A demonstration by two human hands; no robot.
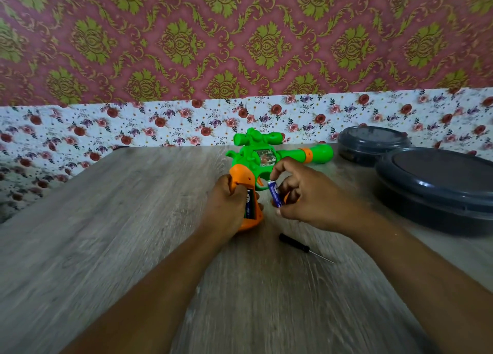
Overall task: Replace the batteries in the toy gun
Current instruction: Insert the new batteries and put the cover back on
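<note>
On the wood-grain surface point(106, 233), the left hand point(226, 209) wraps its curled fingers around the orange grip point(248, 220) of the toy gun point(266, 156), holding it with the open battery bay turned up; one seated battery point(249, 205) shows dark blue inside the slot. The gun's green body and barrel stretch away toward the floral wall. Just right of the grip, the right hand point(306, 196) pinches a loose battery point(274, 195) between thumb and fingertips, tilted and close to the bay but apart from it. The toy looks like light, hollow, stiff plastic, so a firm hold on the grip should steady it without much force; the battery is small, smooth and likely slippery, best taken by its sides, leaving the ends free. Nearer the person lies a small black-handled screwdriver point(296, 243). Farther right sit two dark grey lidded containers point(432, 188).
</note>
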